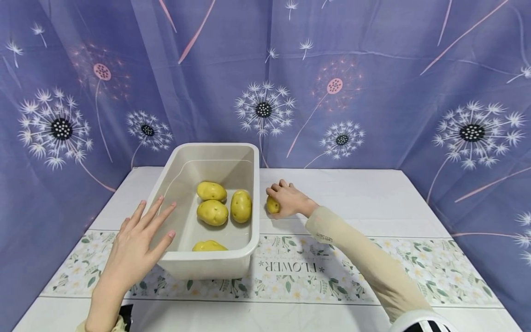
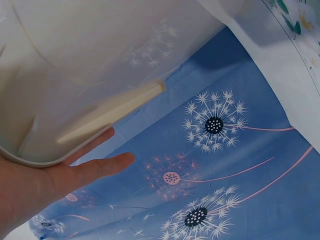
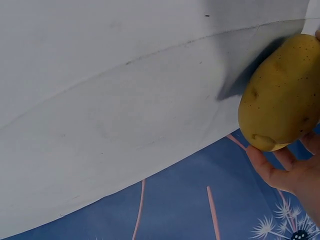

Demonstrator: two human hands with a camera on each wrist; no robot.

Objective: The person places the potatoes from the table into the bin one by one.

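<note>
Just right of a pale bin [image 1: 207, 266], my right hand [image 1: 292, 201] grips a yellow potato [image 1: 272, 205] with the fingers curled over it. The right wrist view shows that potato [image 3: 282, 95] large, smooth and dotted with small eyes, the fingertips at its end. My left hand [image 1: 134, 242] is over the bin's left side, fingers spread and straight. In the left wrist view, the left hand [image 2: 45, 187] lies along the bin's rim [image 2: 75, 152]; whether it presses there I cannot tell.
Inside the bin lie several potatoes, one [image 1: 212, 212] near the middle and another [image 1: 209, 246] partly hidden by the front rim. A white table cover [image 1: 352, 193] with a floral band [image 1: 415, 267] runs beneath. Purple dandelion curtains [image 1: 373, 83] enclose the back and sides.
</note>
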